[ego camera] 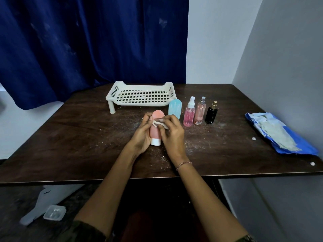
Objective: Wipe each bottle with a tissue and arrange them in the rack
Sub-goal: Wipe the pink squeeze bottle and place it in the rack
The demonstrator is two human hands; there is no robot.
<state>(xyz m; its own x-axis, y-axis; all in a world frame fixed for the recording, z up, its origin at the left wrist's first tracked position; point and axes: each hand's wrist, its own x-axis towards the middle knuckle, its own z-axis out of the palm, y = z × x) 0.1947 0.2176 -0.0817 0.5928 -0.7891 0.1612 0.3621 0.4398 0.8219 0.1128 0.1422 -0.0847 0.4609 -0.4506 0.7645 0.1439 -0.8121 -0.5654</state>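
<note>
Head view: at the table's (70,137) middle, the left hand (142,135) curls round a pink bottle (156,131), cap toward the near edge. The right hand (172,135) pinches a tissue (160,122) against it. The rack (141,97) stands at the far edge, with a blue bottle (174,109) just beside it and three sprays (199,111) to the right. A tissue pack (279,133) lies at the right edge.

Soft, dim indoor light is spreading evenly and casting only faint shadows on the dark worktop (78,137), while the wide lens is bowing the worktop's edges and the picture is smearing slightly toward the corners.
</note>
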